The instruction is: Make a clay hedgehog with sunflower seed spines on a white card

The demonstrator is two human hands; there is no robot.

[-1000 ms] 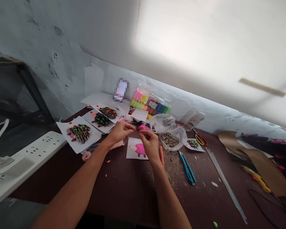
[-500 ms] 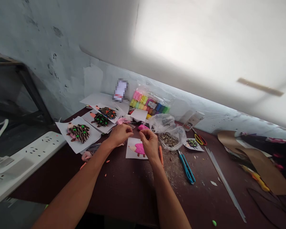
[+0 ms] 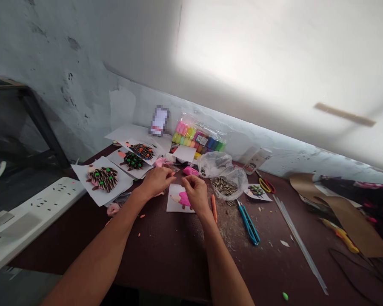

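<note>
My left hand (image 3: pixel 157 182) is closed in a pinch above the upper left of a small white card (image 3: pixel 174 207). A tiny orange spot shows at its fingertips, too small to name. My right hand (image 3: pixel 196 193) hovers over the card's right side, thumb and fingers pinched together; whatever they hold cannot be made out. On the card lies a flat pink clay hedgehog (image 3: pixel 185 199) with a pale snout and brown feet, partly covered by my right hand. To the right, striped seeds (image 3: pixel 224 185) lie in a clear plastic bag (image 3: pixel 241 182).
Seed-covered hedgehogs (image 3: pixel 105 178) on paper stand left, beside a white power strip (image 3: pixel 55 199). Packed coloured clay (image 3: pixel 198 138) and a phone (image 3: pixel 159 121) are behind. Rightward lie an orange stick (image 3: pixel 214 208), a blue cutter (image 3: pixel 249 225), scissors (image 3: pixel 267 185) and clear glue sticks (image 3: pixel 301 244).
The view has shifted slightly. My left hand has turned a little, with its back more upward, and an orange spot now shows at its fingertips. Both hands stay pinched near the card.
</note>
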